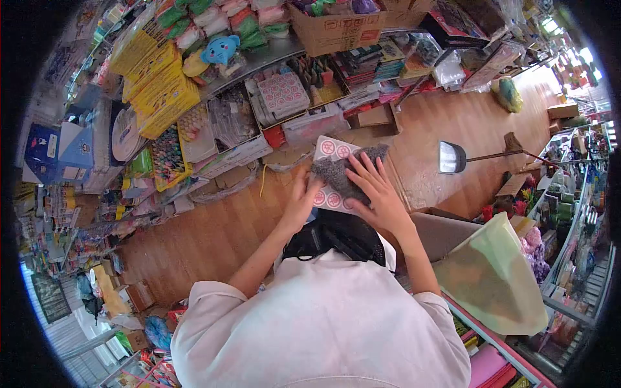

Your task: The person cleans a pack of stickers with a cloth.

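Note:
In front of my chest is a flat white pack (pixel 328 146) printed with red circles and characters. My left hand (pixel 301 202) grips its left edge, with the fingertips hidden beneath. A fuzzy grey cloth (pixel 331 171) lies across the middle of the pack, covering part of the print. My right hand (pixel 374 186) holds the cloth against the pack's right side, fingers slightly spread over it. A similar pack with red circles (pixel 283 94) rests in a box on the shelf ahead.
Ahead, a crowded shelf carries yellow packets (pixel 165 94), a cardboard box (pixel 339 32) and a tray of pens (pixel 171 158). A long-handled dustpan (pixel 451 157) lies on the wooden floor (pixel 427 129). To the right are a pale yellow-green sheet (pixel 495 284) and a stocked rack (pixel 572 213).

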The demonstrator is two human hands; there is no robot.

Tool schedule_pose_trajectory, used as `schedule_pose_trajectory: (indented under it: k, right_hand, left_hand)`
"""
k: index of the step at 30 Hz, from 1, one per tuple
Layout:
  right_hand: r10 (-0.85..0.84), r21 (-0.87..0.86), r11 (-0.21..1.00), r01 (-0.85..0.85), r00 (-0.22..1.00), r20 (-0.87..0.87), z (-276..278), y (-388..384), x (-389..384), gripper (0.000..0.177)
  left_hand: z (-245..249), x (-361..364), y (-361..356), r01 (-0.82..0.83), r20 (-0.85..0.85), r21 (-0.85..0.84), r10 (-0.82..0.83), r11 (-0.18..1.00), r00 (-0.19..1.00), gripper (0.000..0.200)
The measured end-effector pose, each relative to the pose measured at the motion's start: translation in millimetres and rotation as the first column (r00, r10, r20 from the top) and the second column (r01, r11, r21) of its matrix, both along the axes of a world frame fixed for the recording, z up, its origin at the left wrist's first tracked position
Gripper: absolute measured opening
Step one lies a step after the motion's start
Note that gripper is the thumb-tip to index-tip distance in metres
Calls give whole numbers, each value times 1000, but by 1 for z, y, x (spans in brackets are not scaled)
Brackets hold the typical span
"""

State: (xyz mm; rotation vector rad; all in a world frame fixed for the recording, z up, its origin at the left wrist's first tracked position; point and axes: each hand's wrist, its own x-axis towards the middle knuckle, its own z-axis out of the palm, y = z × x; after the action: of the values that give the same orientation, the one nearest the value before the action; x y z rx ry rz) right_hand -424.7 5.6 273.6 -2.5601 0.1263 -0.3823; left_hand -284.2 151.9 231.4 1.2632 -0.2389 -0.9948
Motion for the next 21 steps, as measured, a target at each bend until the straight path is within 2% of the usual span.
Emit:
schedule_pose_trajectory:
  k: [3,5,7,9,11,12,14,16,17,19,21]
  right_hand:
    - [-49,-32,998,48,999,-9,6,3,8,67]
    - [-112,-186,976,118,993,41,6,16,22,62]
    - [-109,-136,984,115,993,50,-1,24,26,66]
    - [-99,-152,982,111,991,84,-2,31,24,58]
    - [-92,-164,981,107,991,99,1,27,13,59]
    - [-122,-175,975,134,989,80,2,22,7,59]
    - [-151,-186,969,160,987,62,8,16,7,59]
    - [-294,-189,931,313,948,121,15,2,15,58]
    - [-296,-190,930,315,947,121,16,0,22,58]
    - [-295,-298,894,334,941,167,18,4,42,58]
    - [-267,-261,917,300,951,157,24,18,48,57]
  left_hand:
    - [-8,-5,-1,58,26,-46,-57,997,998,47]
    - [-14,-10,-3,1,-234,-243,-59,970,970,45]
    - [-14,-4,-5,6,-239,-253,-69,968,969,45]
    - [-14,1,-5,14,-242,-265,-80,964,967,45]
    - [-6,3,-6,-25,-203,-314,-41,949,978,44]
    - [-3,4,-9,-52,-288,-322,-46,945,957,43]
    - [-2,2,-9,-17,-298,-331,-87,943,951,43]
    - [1,-2,-12,18,-310,-340,-130,940,942,43]
    - [5,-5,-16,25,-326,-316,-133,948,936,44]
    - [3,-4,-18,39,-339,-293,-142,955,930,45]
    - [-8,3,-15,81,-454,-272,-202,959,868,46]
